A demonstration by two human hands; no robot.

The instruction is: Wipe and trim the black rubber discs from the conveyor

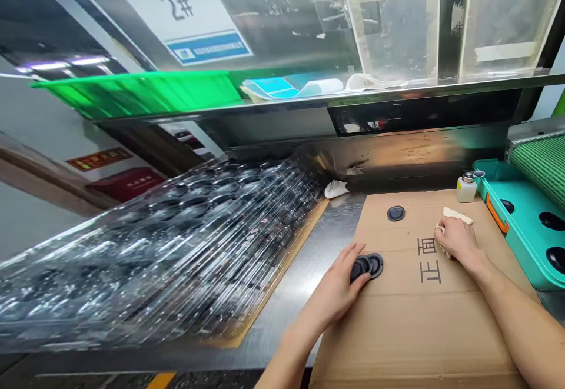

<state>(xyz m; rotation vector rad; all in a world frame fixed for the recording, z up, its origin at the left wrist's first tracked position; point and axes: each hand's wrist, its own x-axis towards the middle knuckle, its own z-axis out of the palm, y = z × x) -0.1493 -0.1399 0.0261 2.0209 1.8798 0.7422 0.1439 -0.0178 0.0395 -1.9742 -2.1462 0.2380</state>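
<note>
My left hand (335, 289) rests on a pair of overlapping black rubber discs (367, 266) on a cardboard sheet (419, 324), its fingers gripping their edge. My right hand (455, 239) presses down on a cream-white cloth or pad (457, 216), with a bit of it showing beneath my fingers. Another dark round disc (396, 213) lies alone on the cardboard, above and between my hands. Printed black Chinese characters (429, 262) mark the cardboard between my hands.
A small white bottle with a metal pump top (467, 189) stands behind the cardboard. To the right is a teal tray (521, 212) holding dark discs, beneath a green belt (541, 171). A large plastic-covered stack of dark parts (154, 253) and a white rag (335, 189) sit on the steel table (309, 283).
</note>
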